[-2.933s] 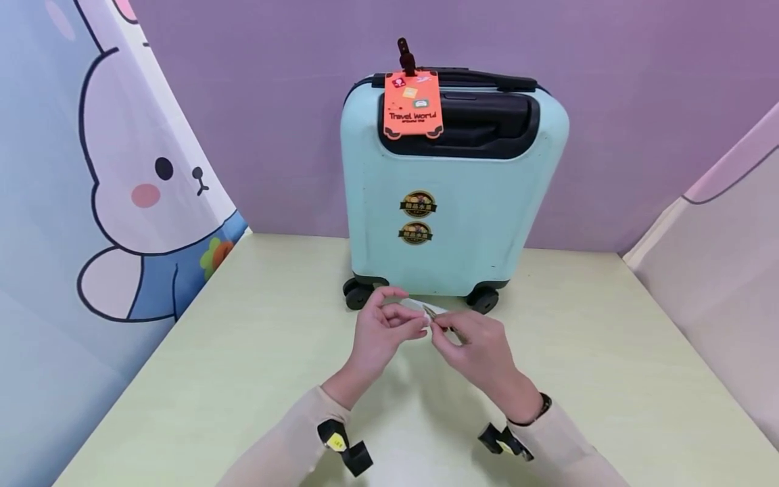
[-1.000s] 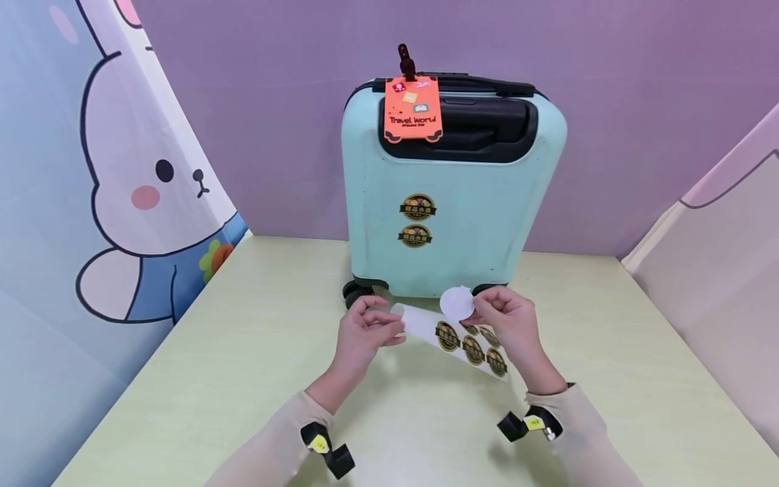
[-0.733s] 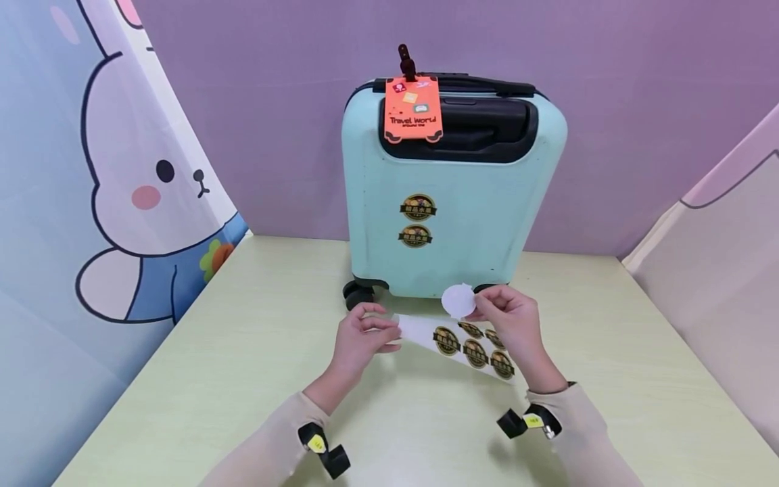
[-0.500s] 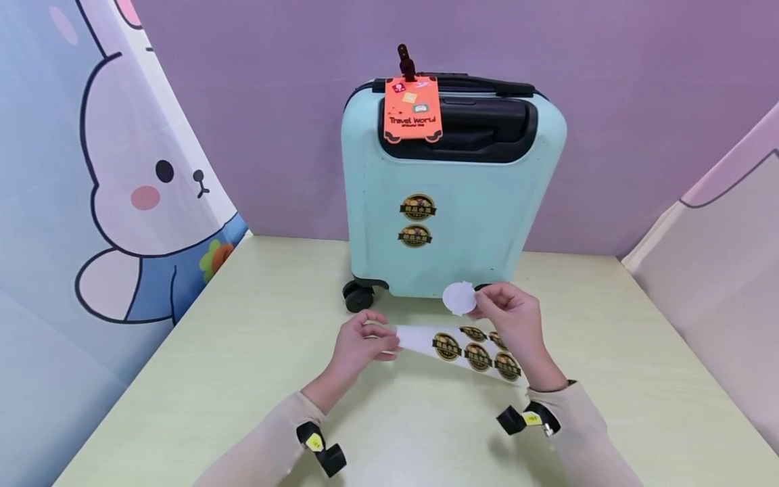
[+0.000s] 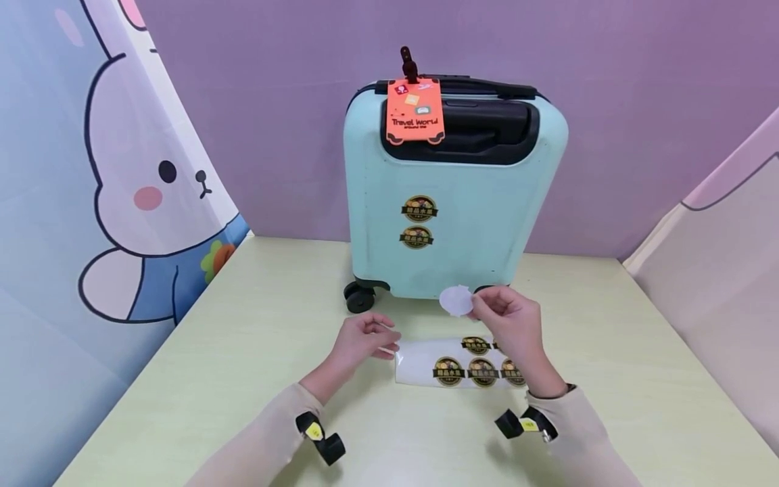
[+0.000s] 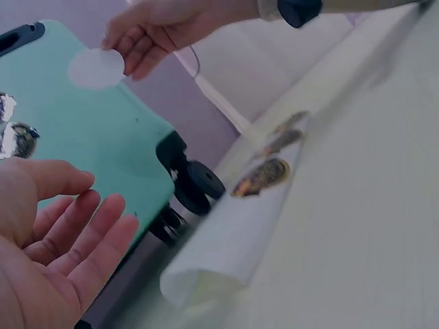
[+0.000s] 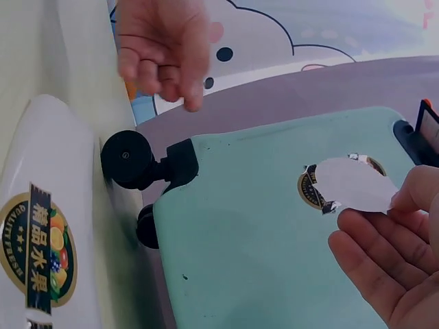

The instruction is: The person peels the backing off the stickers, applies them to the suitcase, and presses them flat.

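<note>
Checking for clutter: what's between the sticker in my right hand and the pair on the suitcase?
In the head view, only bare turquoise suitcase shell shows between the white-backed sticker in your right hand and the pair's lower sticker.

A plain purple wall (image 5: 274,135) rises behind the pale yellow-green worktop (image 5: 201,379). Along the left runs a light-blue backdrop (image 5: 36,270) printed with a large cartoon rabbit (image 5: 128,155), pink-cheeked and dressed in blue. On the right stands a whitish panel (image 5: 724,270), pink above a dark curved line. Soft light leaves blurred shadows on the worktop.
</note>
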Available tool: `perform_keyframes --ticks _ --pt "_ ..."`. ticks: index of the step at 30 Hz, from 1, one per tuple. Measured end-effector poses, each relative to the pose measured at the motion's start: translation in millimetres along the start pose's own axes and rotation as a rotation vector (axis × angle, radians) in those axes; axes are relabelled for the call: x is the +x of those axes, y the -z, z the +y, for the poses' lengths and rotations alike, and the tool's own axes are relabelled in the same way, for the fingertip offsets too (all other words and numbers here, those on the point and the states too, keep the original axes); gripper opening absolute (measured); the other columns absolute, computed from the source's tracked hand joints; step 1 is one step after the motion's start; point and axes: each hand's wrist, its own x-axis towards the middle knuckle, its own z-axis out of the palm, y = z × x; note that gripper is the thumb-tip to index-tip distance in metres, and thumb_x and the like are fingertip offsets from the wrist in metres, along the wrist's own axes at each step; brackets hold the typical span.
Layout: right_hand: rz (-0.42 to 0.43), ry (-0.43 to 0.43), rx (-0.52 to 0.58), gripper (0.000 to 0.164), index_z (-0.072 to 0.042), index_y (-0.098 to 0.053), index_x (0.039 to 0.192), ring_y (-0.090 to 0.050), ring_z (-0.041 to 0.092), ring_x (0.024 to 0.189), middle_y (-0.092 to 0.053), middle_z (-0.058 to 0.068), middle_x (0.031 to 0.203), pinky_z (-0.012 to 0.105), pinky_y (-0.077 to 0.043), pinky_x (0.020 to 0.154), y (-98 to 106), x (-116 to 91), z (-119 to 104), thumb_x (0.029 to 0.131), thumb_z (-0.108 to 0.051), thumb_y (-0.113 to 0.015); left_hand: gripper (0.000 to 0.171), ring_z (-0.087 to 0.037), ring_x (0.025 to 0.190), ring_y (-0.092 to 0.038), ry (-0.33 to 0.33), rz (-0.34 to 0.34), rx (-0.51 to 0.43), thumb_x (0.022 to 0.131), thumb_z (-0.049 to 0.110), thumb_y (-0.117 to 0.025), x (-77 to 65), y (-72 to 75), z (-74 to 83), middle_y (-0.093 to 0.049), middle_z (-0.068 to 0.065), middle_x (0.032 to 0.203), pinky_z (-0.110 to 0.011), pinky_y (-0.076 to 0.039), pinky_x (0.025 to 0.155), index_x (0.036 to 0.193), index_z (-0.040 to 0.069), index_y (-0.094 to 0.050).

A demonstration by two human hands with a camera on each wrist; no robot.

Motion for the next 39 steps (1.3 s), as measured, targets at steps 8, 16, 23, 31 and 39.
perform_keyframes --ticks 8,16,23,31,39 --pt "0.063 0.259 -0.165 0.009 0.005 -0.072 0.083 -0.061 -0.007 0.068 -0.071 0.015 0.073 0.009 -0.051 0.062 -5.9 -0.4 0.4 0.08 0.013 -0.073 0.019 -0.018 0.086 -0.072 -0.051 -0.049 -0.174 0.094 0.0 -0.061 -3.0 -11.3 22.3 -0.073 -0.014 0.094 -0.041 -0.061 0.077 0.112 -0.009 -0.062" --pt "0.072 0.664 -0.351 0.01 0.001 -0.072 0.083 -0.067 0.018 0.061 -0.071 0.008 0.074 0.023 -0.056 0.056 -9.7 2.4 7.5 0.088 -0.005 -0.065 0.015 -0.018 0.096 -0.071 -0.078 -0.139 -0.34 0.097 0.004 -0.058 -6.8 -23.6 38.4 -0.074 -0.004 0.096 -0.042 -0.058 0.087 0.105 0.009 -0.07" --pt "0.095 0.938 -0.512 0.023 -0.001 -0.068 0.083 -0.064 0.018 0.06 -0.068 0.007 0.074 0.031 -0.055 0.052 -18.3 1.3 11.0 0.097 -0.012 -0.054 0.025 -0.019 0.098 -0.071 -0.081 -0.134 -0.356 0.096 0.005 -0.062 -8.3 -33.6 43.8 -0.074 -0.006 0.101 -0.04 -0.057 0.088 0.118 -0.005 -0.065" --pt "0.043 1.138 -0.516 0.022 0.003 -0.069 0.083 -0.067 0.022 0.063 -0.07 0.012 0.078 0.032 -0.057 0.051 -25.0 -1.9 4.8 0.096 -0.005 -0.053 0.029 -0.017 0.097 -0.071 -0.087 -0.128 -0.374 0.096 0.001 -0.06 -7.7 -38.6 43.8 -0.074 -0.005 0.102 -0.036 -0.057 0.089 0.123 -0.009 -0.061" --pt "-0.021 1.272 -0.499 0.02 0.004 -0.07 0.084 -0.068 0.024 0.069 -0.071 0.014 0.082 0.033 -0.059 0.058 -25.4 -2.3 -2.2 0.096 -0.001 -0.056 0.03 -0.016 0.091 -0.072 -0.113 -0.098 -0.364 0.095 -0.003 -0.059 -7.3 -39.3 42.8 -0.074 -0.001 0.094 -0.035 -0.059 0.084 0.123 -0.015 -0.058"
